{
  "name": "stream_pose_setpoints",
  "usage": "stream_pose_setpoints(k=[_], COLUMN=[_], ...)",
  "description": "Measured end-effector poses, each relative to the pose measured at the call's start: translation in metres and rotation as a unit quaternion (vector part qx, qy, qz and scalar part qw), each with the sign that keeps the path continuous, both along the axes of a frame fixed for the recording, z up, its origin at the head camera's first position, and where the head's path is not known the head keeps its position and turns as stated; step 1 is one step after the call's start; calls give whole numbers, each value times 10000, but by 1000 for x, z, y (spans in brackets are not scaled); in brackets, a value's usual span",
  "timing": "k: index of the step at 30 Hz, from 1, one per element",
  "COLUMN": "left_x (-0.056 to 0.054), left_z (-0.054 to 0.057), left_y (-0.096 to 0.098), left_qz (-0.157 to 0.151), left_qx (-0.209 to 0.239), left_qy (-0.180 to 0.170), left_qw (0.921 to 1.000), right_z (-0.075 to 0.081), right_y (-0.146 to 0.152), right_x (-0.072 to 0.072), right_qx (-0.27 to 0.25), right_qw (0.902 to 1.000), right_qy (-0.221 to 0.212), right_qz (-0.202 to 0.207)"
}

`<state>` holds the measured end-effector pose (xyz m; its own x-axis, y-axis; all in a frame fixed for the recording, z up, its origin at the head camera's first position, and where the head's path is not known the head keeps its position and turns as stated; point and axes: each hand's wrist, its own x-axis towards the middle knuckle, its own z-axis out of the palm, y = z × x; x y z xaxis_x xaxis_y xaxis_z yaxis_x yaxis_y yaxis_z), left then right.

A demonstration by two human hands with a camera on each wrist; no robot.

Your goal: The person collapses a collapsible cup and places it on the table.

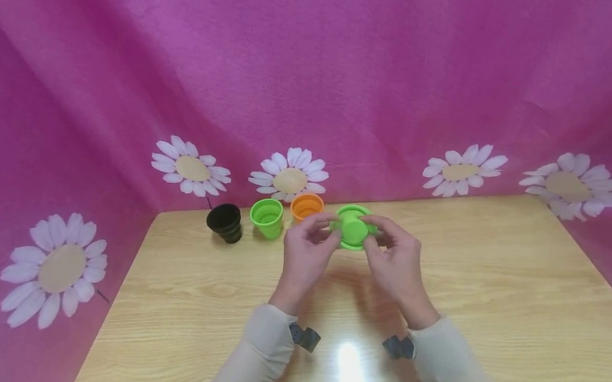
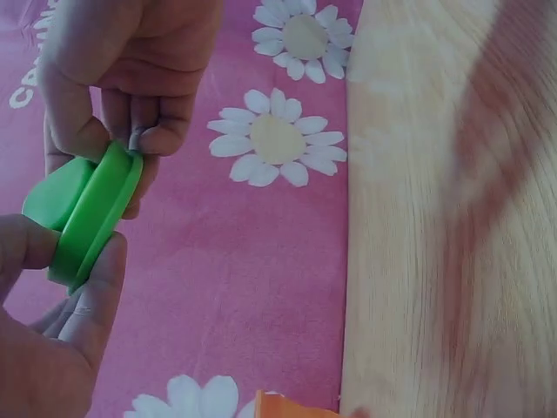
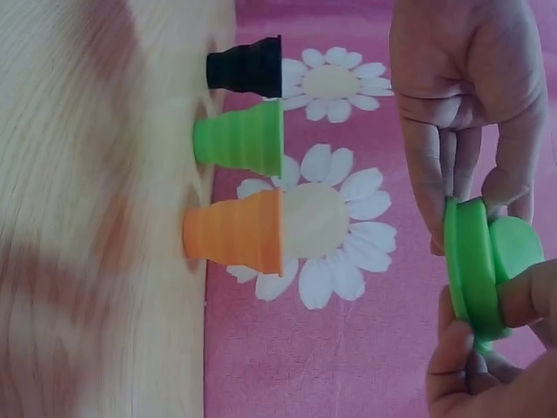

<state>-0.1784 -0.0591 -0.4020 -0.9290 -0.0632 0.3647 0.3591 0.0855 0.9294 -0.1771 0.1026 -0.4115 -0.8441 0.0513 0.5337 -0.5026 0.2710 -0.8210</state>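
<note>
A light green collapsible cup (image 1: 355,231) is held above the table between both hands, squashed to a wide ring with a smaller round part sticking out. In the head view that round part faces me. My left hand (image 1: 307,252) pinches its left side between thumb and fingers. On the opposite side, my right hand (image 1: 397,260) grips it the same way. The right wrist view shows the flattened cup (image 3: 474,270) edge-on, with fingers along its rim.
Left of the hands, a black cup (image 1: 225,223), a second green cup (image 1: 267,219) and an orange cup (image 1: 307,206) stand upright in a row near the back of the wooden table (image 1: 188,321). A pink cloth (image 1: 349,84) with daisies hangs behind.
</note>
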Motion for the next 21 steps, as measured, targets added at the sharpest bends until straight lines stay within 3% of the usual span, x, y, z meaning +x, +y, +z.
stream_pose_setpoints(k=[3, 7, 10, 14, 17, 21], left_x=[1, 2, 3, 3, 3, 4], left_z=[-1, 2, 4, 3, 3, 3], left_y=[-1, -1, 0, 0, 1, 3], left_qz=[-70, -234, -265, -80, 43, 153], left_qx=[77, -232, -481, -765, -1011, -1315], left_qy=[217, 532, 578, 599, 808, 1041], left_qw=[9997, 9980, 9968, 9952, 9916, 9857], right_z=[2, 4, 5, 4, 4, 3], right_y=[0, 2, 5, 8, 9, 11], right_x=[1, 2, 1, 0, 0, -1], right_qx=[-19, 14, 337, 981, 1319, 1896], right_qw=[9998, 9992, 9986, 9937, 9870, 9721], right_qy=[-48, -42, 63, 485, 912, 1377], right_qz=[177, 397, 392, 241, 121, -77])
